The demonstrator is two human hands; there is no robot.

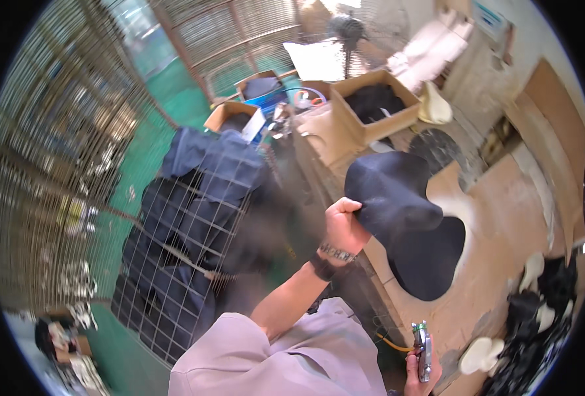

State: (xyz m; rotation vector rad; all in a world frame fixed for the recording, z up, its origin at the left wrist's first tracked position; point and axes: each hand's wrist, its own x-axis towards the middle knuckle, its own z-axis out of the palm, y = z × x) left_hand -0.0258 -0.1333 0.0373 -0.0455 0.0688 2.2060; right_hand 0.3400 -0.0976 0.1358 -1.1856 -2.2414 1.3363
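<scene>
Left hand (pixel 346 228) pinching the edge of a curved black piece (pixel 392 193), over the brown table (pixel 503 204). Right hand (pixel 413 379) wrapped round a silver spray gun (pixel 425 355), yellow hose (pixel 394 344) beside it.

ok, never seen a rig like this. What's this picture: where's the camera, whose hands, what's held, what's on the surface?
No robot here: these are a person's own bare hands. The camera is one of two wide fisheye ones on the person's head, looking down, so straight edges bend near the rim.

The left hand grips the edge of a curved, dark, smooth-looking moulded piece. A flatter, rounded dark section shows just below; I can't tell whether it's joined on. The right hand holds a silver metal gun-shaped tool, with a thin orange-yellow hose beside it.

On the tan work surface are an open brown cardboard box with black pieces inside and, lower right, a cream moulded piece.
</scene>
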